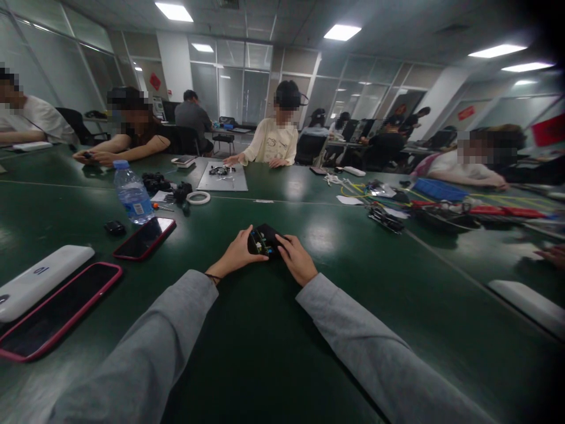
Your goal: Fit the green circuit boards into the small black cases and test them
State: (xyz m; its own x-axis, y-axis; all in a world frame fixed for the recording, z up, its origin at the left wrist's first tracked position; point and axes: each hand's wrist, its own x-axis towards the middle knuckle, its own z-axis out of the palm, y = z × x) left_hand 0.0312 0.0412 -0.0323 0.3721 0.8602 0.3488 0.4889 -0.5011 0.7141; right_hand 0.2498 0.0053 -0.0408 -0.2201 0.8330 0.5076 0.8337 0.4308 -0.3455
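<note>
Black device (263, 238) is pinched in 2-sided grip, left hand (237, 254) and right hand (300, 260), presumably for steadiness.

Left hand (238, 249) and right hand (298, 259) hold black device (265, 234).

Counts at the bench (247, 353): one left hand (236, 253) and one right hand (299, 260), the wearer's; one black electronic device with exposed circuitry (266, 234); two red-rimmed smartphones (145, 238); one white power bank (46, 280) at left; one blue-capped water bottle (133, 194); one small black case (115, 228); one roll of white tape (198, 193); one pale rectangular mat (223, 186); one blue tray (440, 190). Four people (274, 141) sit opposite; one co-worker's hand (553, 254) enters at right. Cables (353, 189) overlap too much to count.
</note>
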